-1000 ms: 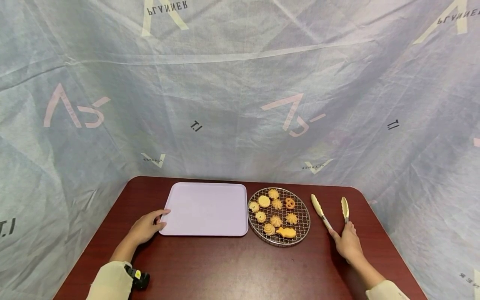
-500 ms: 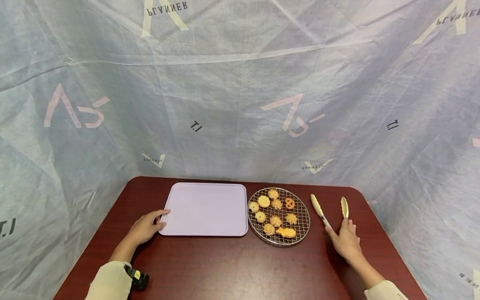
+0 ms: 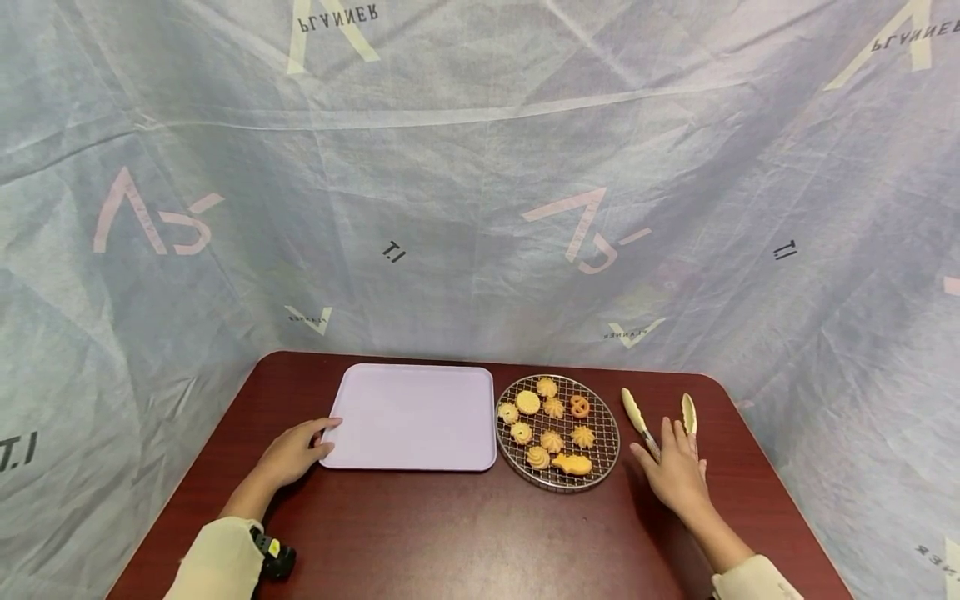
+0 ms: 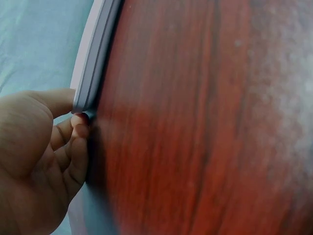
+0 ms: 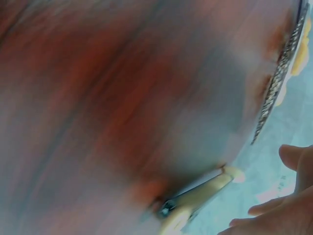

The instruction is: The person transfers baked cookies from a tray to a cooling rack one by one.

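My left hand (image 3: pixel 288 454) holds the left edge of a pale lilac tray (image 3: pixel 412 417). In the left wrist view a digit lies against the tray's rim (image 4: pixel 90 68) and curled fingers (image 4: pixel 78 152) are below it. My right hand (image 3: pixel 677 473), fingers spread, is over the handle end of a pair of tongs (image 3: pixel 633 410) with cream scalloped tips; its hinge end is hidden from the head view. In the right wrist view the right hand (image 5: pixel 288 205) appears apart from the tongs (image 5: pixel 203 193), which lie spread on the table.
Between tray and tongs stands a round wire rack (image 3: pixel 566 423) with several cookies, a pretzel (image 3: pixel 580 406) and a fish-shaped biscuit (image 3: pixel 573 464). The dark red wooden table (image 3: pixel 450 533) ends at a grey printed cloth (image 3: pixel 480 208) behind and at the sides.
My right hand has released the tongs; its fingers have straightened, and it has shifted slightly left. The tongs lie spread where they were. The left hand and tray look unchanged.
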{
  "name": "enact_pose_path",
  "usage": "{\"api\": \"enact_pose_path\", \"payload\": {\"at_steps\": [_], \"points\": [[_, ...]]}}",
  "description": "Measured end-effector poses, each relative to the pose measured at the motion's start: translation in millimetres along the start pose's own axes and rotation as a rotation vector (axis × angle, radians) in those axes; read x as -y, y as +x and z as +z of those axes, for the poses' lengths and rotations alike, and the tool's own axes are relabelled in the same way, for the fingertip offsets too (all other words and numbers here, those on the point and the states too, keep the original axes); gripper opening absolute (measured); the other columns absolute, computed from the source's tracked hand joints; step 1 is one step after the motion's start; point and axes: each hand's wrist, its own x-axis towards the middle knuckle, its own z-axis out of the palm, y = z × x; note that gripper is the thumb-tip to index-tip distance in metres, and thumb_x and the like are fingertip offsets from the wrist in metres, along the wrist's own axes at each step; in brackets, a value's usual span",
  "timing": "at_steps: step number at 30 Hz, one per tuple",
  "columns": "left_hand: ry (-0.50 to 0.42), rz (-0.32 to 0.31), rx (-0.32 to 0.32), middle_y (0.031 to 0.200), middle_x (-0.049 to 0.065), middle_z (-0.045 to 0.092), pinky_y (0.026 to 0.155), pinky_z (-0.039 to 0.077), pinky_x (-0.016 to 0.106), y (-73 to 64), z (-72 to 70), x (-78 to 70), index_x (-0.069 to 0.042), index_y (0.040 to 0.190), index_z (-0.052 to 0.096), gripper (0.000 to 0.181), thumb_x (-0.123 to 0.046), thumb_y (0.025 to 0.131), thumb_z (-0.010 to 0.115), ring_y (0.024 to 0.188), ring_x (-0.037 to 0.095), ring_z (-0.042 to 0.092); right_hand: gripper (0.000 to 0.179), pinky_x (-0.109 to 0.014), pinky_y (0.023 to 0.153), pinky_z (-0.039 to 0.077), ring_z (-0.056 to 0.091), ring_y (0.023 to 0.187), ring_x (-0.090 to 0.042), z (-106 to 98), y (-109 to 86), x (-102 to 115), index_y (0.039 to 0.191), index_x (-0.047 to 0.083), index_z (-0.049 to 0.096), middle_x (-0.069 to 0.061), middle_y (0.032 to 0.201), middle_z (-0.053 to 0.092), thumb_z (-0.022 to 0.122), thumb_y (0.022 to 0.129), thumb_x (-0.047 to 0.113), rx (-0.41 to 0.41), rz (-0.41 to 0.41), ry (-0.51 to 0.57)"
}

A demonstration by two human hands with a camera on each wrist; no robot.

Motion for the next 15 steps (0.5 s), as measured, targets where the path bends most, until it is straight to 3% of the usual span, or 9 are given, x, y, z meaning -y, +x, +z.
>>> {"api": "enact_pose_path", "payload": {"at_steps": [10, 15], "points": [[0.029, 0.007, 0.027, 0.082, 0.001, 0.049, 0.069, 0.039, 0.036, 6.5, -3.8, -3.3, -0.004, 0.139, 0.062, 0.044, -0.009, 0.097, 0.068, 0.076, 0.015, 0.047, 0.088, -0.083, 0.108, 0.007, 0.003, 0.152, -0.056, 16.7, 8.2, 30.6, 0.165, 0.005, 0.013, -0.031, 0.167, 0.011, 0.061, 0.102, 0.044, -0.008, -0.097, -0.025], [0.032, -0.003, 0.043, 0.085, 0.004, 0.049, 0.068, 0.039, 0.037, 9.6, -5.2, -5.6, -0.003, 0.140, 0.061, 0.044, -0.008, 0.096, 0.068, 0.075, 0.018, 0.045, 0.087, -0.082, 0.108, 0.008, 0.006, 0.153, -0.054, 25.3, 13.4, 49.9, 0.164, 0.005, 0.018, -0.025, 0.169, 0.012, 0.063, 0.101, 0.044, -0.037, -0.166, -0.076]]}}
